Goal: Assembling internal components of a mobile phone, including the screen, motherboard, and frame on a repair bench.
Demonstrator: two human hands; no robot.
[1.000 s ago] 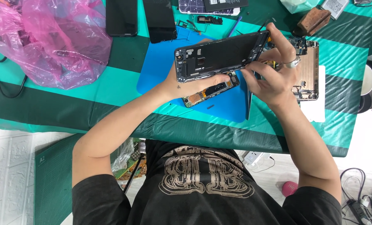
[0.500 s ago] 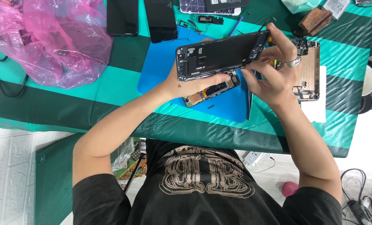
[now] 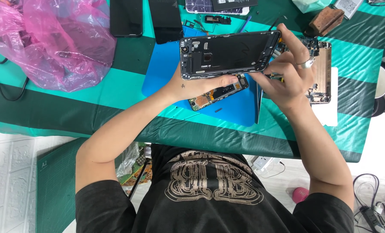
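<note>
Both hands grip the opened phone frame (image 3: 229,55) above the blue mat (image 3: 166,69): left hand (image 3: 192,86) closed under its lower edge, right hand (image 3: 287,73) clamping its right end

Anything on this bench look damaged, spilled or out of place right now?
Nothing spilled. The phone frame held in both hands is stripped open with its back cover off, and another opened phone lies right of the blue mat with its circuitry exposed. Loose parts sit scattered about the bench.
</note>
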